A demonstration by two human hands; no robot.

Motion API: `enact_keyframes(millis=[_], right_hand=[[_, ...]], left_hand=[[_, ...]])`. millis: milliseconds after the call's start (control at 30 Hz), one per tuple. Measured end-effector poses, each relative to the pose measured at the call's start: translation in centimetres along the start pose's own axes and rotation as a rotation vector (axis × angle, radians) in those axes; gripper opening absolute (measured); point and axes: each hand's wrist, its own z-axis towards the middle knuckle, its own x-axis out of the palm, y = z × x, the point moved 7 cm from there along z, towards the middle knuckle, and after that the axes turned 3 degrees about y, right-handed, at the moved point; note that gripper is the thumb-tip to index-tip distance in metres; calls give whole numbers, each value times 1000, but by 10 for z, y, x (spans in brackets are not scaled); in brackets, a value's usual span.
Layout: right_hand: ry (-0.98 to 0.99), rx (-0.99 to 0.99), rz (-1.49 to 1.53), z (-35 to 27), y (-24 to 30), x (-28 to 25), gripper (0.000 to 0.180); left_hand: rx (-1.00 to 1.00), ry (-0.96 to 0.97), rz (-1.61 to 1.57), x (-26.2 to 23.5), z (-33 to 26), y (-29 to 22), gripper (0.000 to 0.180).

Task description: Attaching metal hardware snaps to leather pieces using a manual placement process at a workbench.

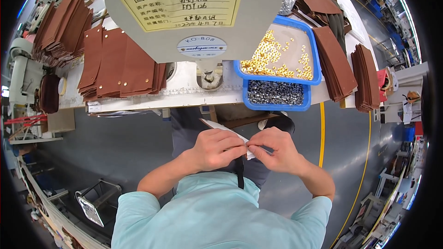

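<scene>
My left hand [216, 150] and my right hand [276, 150] meet in front of my body, below the table's front edge. Between them they pinch a thin flat piece [226, 128] with a pale face and a brown edge. Its far end slants up to the left past my left knuckles. Thumbs and fingertips of both hands press together near its middle. Whatever small thing may be between the fingertips is hidden. Above stands a grey riveting machine [170, 46] with its head over the table.
Beside the machine, a blue tray [317, 50] holds gold eyelet-like rings; a second blue tray [277, 107] holds dark metal fasteners. Brown panels with studs [122, 64] lie left, more brown stacks [334, 64] right. A metal-framed stool [91, 210] stands at lower left.
</scene>
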Motion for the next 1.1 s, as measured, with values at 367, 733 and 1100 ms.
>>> enact_keyframes(millis=[367,733,1100], right_hand=[[43,-254,-95,-4,4,0,29],[-93,-415,-360,-4,22,0,28],[143,-283,-167,27,4,-17,28]], left_hand=[[-186,-13,-289,4,-1,0,29],[-405,157,-286,9,8,7,46],[-594,226,-189,15,-3,22,52]])
